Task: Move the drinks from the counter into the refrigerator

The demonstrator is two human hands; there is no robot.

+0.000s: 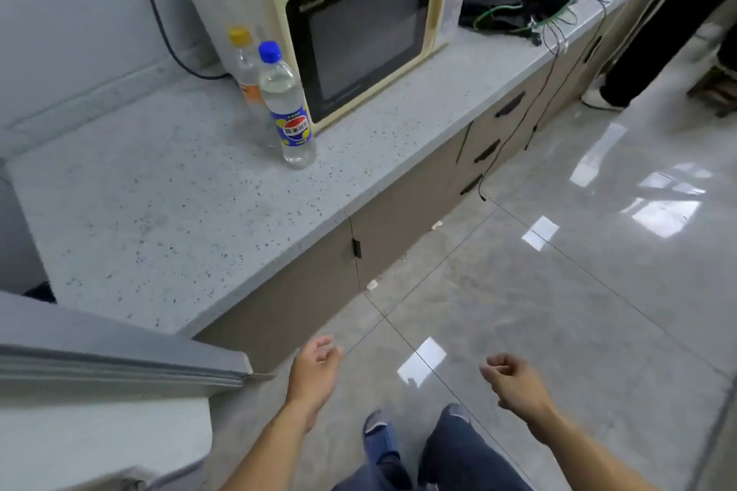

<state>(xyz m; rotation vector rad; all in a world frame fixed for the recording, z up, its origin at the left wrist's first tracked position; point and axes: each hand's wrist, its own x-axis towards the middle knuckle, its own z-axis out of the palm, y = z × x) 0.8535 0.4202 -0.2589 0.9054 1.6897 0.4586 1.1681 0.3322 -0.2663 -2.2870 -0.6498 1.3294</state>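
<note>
Two drinks left on counter (159, 191), upper centre beside microwave (351, 24) — blue-capped bottle (285, 108), yellow-capped bottle (244, 68) behind. Left hand (315, 369), right hand (514, 381) low in frame — loosely curled, holding nothing. Fridge interior unseen.

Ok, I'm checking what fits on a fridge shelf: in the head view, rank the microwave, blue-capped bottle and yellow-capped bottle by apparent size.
1. microwave, clearly largest.
2. blue-capped bottle.
3. yellow-capped bottle, though it stands farther back and partly hidden, so the bottles may match.
</note>
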